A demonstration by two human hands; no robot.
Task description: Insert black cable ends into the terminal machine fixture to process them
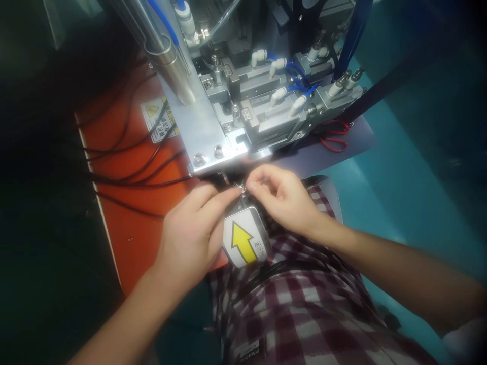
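I see a tiny shiny metal part (241, 188), shape too small to tell, pinched between the left hand (190, 233) at 8 o'clock and right hand (283, 200) at 4 o'clock.

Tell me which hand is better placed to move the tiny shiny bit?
Probably the right hand: its thumb and finger seem to pinch the tiny shiny bit below the metal plate; the left hand only touches it.

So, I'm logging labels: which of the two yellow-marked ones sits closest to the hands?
The arrow label, lying between the left hand and right hand, which pinch a small metal part. The warning-triangle label lies farther off on the orange surface.
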